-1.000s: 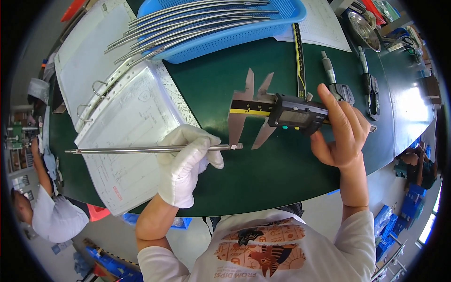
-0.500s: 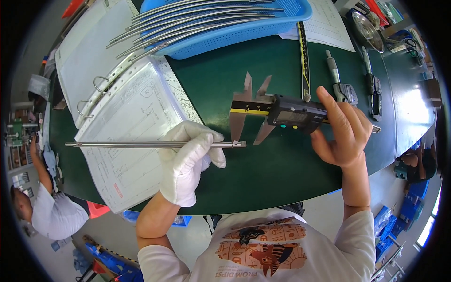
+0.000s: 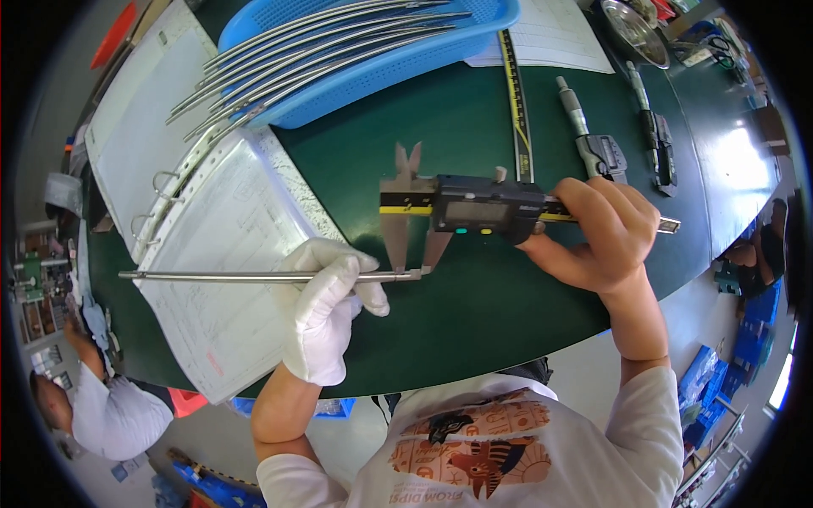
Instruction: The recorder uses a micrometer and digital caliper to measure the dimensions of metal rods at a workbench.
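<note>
My left hand (image 3: 326, 313), in a white glove, grips a long thin metal rod (image 3: 220, 276) held level over the green table (image 3: 474, 322). The rod's right end sits between the lower jaws of a digital caliper (image 3: 474, 207). My bare right hand (image 3: 605, 237) holds the caliper by its black display body, thumb underneath. The caliper hovers above the table, jaws closed around the rod's tip.
A blue tray (image 3: 381, 59) with several long metal rods lies at the back. An open ring binder (image 3: 212, 220) with sheets is on the left. A steel ruler (image 3: 515, 93), a micrometer (image 3: 593, 135), another gauge (image 3: 656, 152) and a metal bowl (image 3: 631, 30) lie at the back right. Another person (image 3: 102, 406) is at lower left.
The caliper has moved left and down so that its lower jaws now sit on the rod's right end. My left hand has kept the rod nearly still.
</note>
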